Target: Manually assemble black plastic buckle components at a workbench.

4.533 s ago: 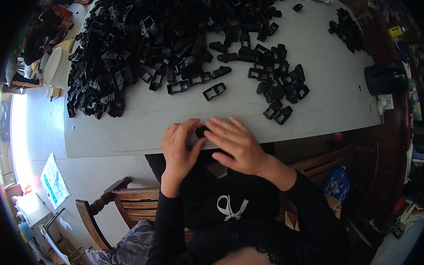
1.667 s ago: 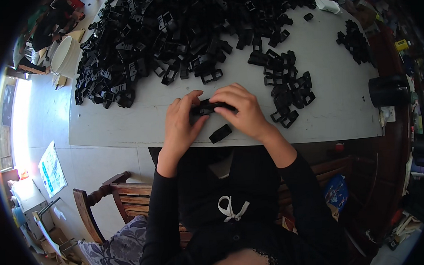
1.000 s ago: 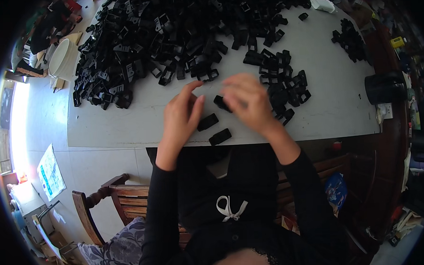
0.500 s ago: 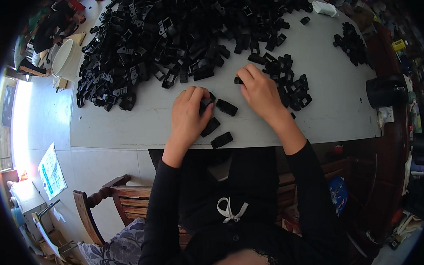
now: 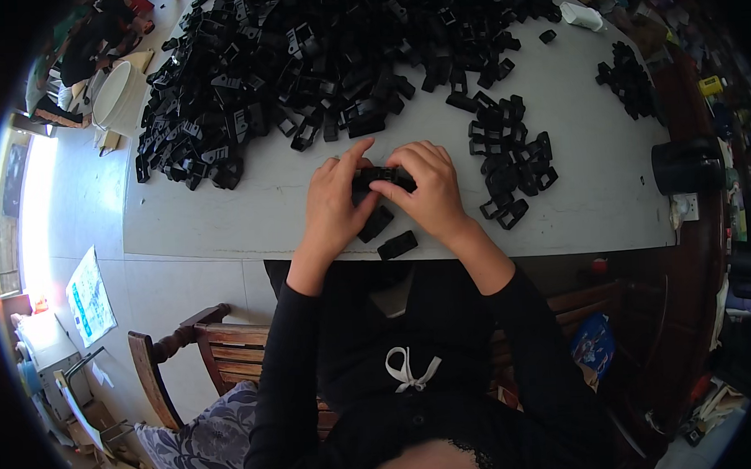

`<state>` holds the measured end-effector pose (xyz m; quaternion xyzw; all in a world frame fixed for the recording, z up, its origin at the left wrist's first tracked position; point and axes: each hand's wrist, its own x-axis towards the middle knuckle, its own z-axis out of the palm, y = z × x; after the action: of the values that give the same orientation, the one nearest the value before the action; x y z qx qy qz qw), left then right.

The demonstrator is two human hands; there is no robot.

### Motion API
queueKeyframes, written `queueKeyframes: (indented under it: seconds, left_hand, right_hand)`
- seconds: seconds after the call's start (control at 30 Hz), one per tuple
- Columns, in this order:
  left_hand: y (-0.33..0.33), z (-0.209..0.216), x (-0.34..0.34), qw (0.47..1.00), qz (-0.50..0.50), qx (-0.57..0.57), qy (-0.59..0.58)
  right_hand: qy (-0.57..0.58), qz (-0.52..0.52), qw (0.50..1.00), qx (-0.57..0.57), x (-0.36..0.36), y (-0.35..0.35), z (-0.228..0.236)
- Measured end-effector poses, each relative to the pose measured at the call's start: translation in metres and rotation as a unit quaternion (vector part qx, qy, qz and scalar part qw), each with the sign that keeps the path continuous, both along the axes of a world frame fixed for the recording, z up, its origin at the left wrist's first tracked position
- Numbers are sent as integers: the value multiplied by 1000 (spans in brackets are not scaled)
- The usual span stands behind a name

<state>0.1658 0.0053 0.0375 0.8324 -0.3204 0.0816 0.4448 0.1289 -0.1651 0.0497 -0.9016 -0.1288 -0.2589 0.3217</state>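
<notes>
Both my hands meet over the near part of the grey table (image 5: 249, 223). Between them is a black plastic part (image 5: 383, 177), partly hidden by the fingers. My left hand (image 5: 333, 194) grips its left end, with the index finger raised and the thumb below. My right hand (image 5: 430, 184) pinches the other end between thumb and curled fingers. Whether this is one part or two pressed together, I cannot tell. Just below the hands lie two loose pieces: a black block-like part (image 5: 377, 224) and another black part (image 5: 398, 245) near the table's front edge.
A large heap of black plastic parts (image 5: 301, 70) covers the far left and middle. To the right lie a smaller group of black frames (image 5: 511, 166) and a dark cluster (image 5: 629, 81). A white object (image 5: 580, 16) and a black cylinder (image 5: 687, 167) are at the right side.
My right hand has moved left and nearer, from beside the small group to my left hand. The loose part that lay between the hands no longer shows on the table.
</notes>
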Motion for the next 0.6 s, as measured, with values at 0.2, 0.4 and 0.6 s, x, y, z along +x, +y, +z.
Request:
queueKeyframes:
  seconds: [0.2,0.4,0.6]
  left_hand:
    - [-1,3,0,1000,-14,-9,23]
    - [2,3,-1,999,-17,-31,33]
    - [4,9,-6,996,-20,-51,68]
  right_hand:
    - [-3,44,998,-39,1,-11,6]
    - [-12,100,983,-154,8,-4,19]
    - [11,71,984,-164,-29,-1,12]
